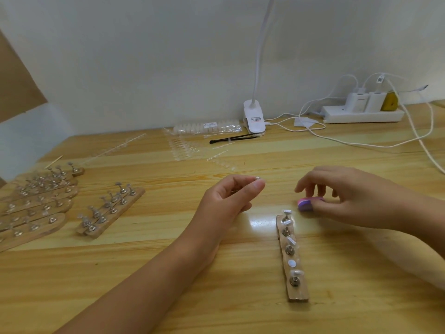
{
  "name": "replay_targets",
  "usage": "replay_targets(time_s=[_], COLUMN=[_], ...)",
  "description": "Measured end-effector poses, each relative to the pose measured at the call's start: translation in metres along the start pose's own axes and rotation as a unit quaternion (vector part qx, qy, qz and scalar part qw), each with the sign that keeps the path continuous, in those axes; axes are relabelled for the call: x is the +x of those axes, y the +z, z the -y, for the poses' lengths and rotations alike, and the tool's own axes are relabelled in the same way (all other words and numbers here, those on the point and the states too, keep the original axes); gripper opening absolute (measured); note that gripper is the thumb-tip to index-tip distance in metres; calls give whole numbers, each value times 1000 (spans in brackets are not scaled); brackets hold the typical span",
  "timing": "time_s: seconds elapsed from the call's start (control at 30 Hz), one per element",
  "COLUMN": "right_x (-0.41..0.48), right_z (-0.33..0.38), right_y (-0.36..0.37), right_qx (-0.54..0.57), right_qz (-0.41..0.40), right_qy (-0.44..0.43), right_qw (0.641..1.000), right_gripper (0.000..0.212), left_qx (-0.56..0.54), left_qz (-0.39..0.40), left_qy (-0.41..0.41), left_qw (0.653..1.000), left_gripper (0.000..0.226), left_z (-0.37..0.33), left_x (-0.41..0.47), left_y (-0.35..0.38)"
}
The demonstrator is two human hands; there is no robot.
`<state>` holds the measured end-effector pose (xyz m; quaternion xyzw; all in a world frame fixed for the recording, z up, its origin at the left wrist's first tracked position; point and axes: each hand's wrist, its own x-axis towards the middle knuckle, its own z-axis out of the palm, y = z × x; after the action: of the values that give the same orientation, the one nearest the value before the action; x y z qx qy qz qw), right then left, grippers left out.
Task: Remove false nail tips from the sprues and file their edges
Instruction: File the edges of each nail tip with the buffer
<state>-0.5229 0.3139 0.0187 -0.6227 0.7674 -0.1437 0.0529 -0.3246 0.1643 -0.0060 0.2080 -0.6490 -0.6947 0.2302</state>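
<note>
Nail tip (257, 178) seemingly sits pinched in left grip (230, 197).

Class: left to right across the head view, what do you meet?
Stacked wooden strips of metal stands, paired wooden stand strips, left hand pinching clear nail tip, single wooden stand strip, right hand holding pink file block.

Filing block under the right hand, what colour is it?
The filing block is pink with a purple band, head view.
</note>
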Motion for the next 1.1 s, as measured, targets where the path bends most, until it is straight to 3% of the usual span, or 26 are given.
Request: replay_targets(time_s=[0.1, 0.17, 0.3, 0.37, 0.57, 0.8, 1.0, 1.1], right_x=[2, 3, 2, 2, 2, 1, 0, -1], right_z=[2, 7, 23, 32, 42, 44, 41, 41], right_y=[3, 3, 1, 4, 11, 14, 1, -3], right_qx=[41, 135, 432, 491, 543, 526, 599, 544], right_qz=[2, -52, -107, -86, -58, -15, -105, -103], right_qy=[4, 5, 9, -7, -20, -28, -42, -25], right_qw=[999, 989, 895, 867, 838, 850, 793, 832], right_gripper=[18, 23, 39, 36, 38, 27, 21, 24], left_qx=[18, 39, 68, 75, 81, 88, 118, 108], left_qz=[0, 1, -1, 1, 15, 21, 6, 7], left_qy=[-4, -1, 41, 54, 58, 66, 75, 82], left_qw=[1000, 999, 997, 996, 995, 994, 990, 991], left_gripper=[24, 26, 26, 27, 14, 14, 12, 11], left_z=[1, 1, 0, 0, 1, 1, 2, 1], left_x=[-1, -2, -5, -6, -6, -7, -7, -8], left_y=[0, 0, 1, 2, 4, 3, 6, 5])
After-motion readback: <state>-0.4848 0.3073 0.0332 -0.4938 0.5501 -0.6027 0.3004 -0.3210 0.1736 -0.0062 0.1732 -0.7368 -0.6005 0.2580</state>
